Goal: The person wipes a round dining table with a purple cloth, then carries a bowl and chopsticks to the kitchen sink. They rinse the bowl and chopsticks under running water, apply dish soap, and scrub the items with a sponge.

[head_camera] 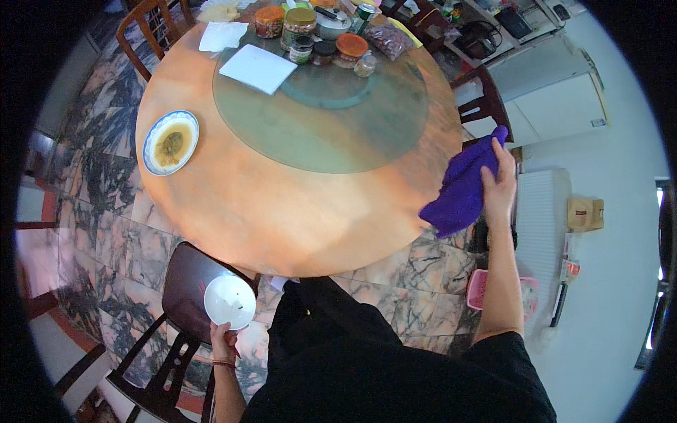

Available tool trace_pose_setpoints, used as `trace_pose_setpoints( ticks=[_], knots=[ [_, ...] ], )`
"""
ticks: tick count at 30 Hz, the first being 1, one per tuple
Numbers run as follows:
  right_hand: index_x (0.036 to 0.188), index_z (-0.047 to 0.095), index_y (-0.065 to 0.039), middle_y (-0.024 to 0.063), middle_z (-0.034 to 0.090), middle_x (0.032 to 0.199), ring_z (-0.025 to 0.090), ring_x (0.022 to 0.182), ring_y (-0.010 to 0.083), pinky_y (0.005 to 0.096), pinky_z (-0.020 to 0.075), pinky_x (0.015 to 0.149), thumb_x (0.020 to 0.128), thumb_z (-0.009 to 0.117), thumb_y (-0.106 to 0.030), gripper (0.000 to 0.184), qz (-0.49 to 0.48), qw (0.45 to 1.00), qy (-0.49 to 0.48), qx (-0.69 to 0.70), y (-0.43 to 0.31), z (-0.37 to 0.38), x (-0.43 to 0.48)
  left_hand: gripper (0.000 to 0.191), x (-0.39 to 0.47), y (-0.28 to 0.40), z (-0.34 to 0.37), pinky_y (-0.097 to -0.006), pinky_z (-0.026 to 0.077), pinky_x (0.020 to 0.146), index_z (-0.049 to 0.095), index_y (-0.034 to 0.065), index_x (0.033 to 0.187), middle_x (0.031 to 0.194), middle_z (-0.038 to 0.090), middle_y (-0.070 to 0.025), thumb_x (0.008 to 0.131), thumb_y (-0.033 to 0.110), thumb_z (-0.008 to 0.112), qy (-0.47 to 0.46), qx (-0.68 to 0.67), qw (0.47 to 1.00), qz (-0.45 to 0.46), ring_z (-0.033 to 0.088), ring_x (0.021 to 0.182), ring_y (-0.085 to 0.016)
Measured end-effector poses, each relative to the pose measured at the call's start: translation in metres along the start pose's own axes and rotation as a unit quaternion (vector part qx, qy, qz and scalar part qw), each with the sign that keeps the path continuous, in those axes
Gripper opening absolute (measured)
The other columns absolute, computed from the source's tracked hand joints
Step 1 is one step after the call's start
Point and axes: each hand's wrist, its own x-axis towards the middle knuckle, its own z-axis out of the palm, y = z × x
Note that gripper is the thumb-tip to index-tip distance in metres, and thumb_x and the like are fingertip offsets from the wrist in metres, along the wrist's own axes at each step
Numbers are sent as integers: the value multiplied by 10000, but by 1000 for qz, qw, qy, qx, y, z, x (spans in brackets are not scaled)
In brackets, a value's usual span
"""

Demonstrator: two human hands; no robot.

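Observation:
My left hand [224,340] grips the near rim of a white bowl [226,296] above the seat of a dark wooden chair. A few small dark food bits lie inside the bowl. Red chopstick-like tips [202,286] show beside its left edge. At the table's right edge, my right hand [501,182] holds a purple cloth [461,185] that hangs in loose folds. An oval blue-rimmed plate [151,150] with brownish liquid and a dark food remnant rests on the round wooden table [275,222], near its left edge.
A glass turntable [317,143] carries several lidded jars [299,27], a white sheet-like item [258,69] and a bag of reddish contents [390,41]. White tissue [223,36] lies behind. A dark chair [185,296] stands at front left, a pink basket [477,290] at right.

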Motion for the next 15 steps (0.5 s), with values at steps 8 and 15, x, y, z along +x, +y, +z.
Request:
trace_pose_setpoints(
  ticks=[8,15],
  knots=[
    [1401,438,-119,101,403,1428,420,1294,230,304,326,1066,732,552,181,742,-27,988,-150,-17,119,-8,9,628,-23,8,18,-191,360,382,359,28,1315,1155,546,-118,764,135,641,27,-52,998,-1,638,664,-197],
    [1255,534,-53,163,517,1206,606,909,288,377,512,777,778,616,25,490,212,959,-99,-160,198,120,-14,609,-42,6,43,-202,377,388,390,9,1293,1103,569,-123,756,164,634,86,-87,992,35,504,506,-138]
  ],
)
